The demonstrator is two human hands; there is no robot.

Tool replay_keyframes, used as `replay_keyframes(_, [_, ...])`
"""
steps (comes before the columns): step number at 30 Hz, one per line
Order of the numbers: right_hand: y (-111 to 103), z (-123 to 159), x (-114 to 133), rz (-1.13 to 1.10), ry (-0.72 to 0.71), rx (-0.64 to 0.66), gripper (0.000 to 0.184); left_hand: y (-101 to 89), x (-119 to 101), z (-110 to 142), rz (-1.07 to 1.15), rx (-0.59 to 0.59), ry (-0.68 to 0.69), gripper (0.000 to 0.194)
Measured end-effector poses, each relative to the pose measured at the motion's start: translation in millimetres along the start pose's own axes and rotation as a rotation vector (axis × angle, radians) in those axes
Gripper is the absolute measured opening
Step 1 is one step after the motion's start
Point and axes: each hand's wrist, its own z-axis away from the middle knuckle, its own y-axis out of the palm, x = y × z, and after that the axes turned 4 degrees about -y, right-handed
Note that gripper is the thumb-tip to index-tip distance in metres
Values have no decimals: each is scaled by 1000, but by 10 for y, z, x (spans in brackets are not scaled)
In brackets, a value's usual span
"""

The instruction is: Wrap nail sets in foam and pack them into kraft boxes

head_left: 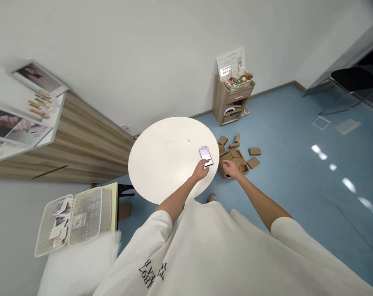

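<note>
My left hand (200, 170) is closed around the lower end of a smartphone (207, 158), near the right edge of a round white table (155, 160). The phone's screen is lit, its upper part blurred out. Whether the phone rests on the tabletop or is held just above it, I cannot tell. My right hand (231, 169) is just past the table's right edge, over an open cardboard box (243, 167) on the floor. Its fingers are loosely bent and apart, with nothing visible in them.
Several small brown boxes (254, 151) lie scattered on the blue floor. A wooden cabinet (220, 98) with a basket of dried flowers (239, 80) stands against the wall. At left are a wood-grain counter (90, 135) and white plastic baskets (87, 216). A black chair (355, 78) stands far right.
</note>
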Motion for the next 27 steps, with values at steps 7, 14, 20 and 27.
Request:
replay_keyframes(7, [696,-3,647,55,-91,84,42,-623,524,635,75,-146,-116,50])
replay_keyframes(14, [1795,333,1232,78,-180,191,42,-1223,1249,1544,192,-234,-203,57])
replay_keyframes(20, [2680,700,1642,122,-211,300,41,-1607,1814,2251,226,-311,-274,53])
replay_keyframes(27, [3179,730,2109,189,-297,414,40,-1942,2064,2685,255,-451,-327,48])
